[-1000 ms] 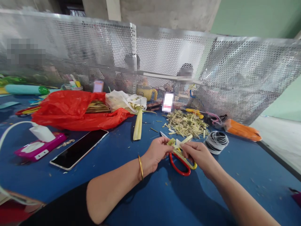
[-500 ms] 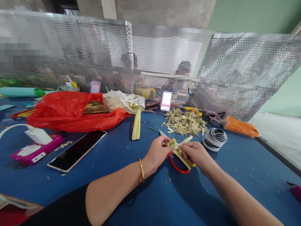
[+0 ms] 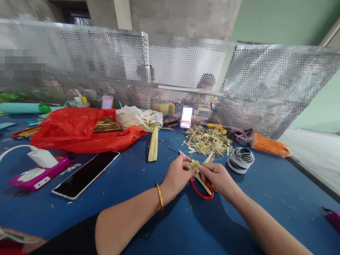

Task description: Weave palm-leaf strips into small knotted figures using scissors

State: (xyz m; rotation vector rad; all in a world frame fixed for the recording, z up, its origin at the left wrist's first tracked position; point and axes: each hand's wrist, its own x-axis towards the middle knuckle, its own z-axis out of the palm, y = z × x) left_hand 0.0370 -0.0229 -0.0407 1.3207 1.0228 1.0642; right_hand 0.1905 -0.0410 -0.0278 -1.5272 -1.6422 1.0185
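Observation:
My left hand [image 3: 177,174] and my right hand [image 3: 216,177] meet over the blue table [image 3: 148,198], both pinching a small folded strip of pale green palm leaf [image 3: 196,165] between fingertips. A gold bangle [image 3: 159,197] sits on my left wrist. Directly beneath the hands lie scissors with red and yellow handles [image 3: 200,187], their blade tip poking out past my left hand. A pile of cut leaf scraps [image 3: 208,141] lies just beyond the hands, and a long leaf strip [image 3: 153,145] lies to the left.
A red plastic bag [image 3: 79,131] with leaf stalks and a white bag [image 3: 138,117] sit at left. A phone [image 3: 86,173], a pink wipes pack [image 3: 39,172], a thread spool [image 3: 240,160] and an orange cutter [image 3: 269,147] lie around. A perforated metal screen [image 3: 186,67] backs the table; people sit behind it.
The hands have drawn closer together on the leaf piece, and the loose strip end now sticks up less. The view shifted slightly.

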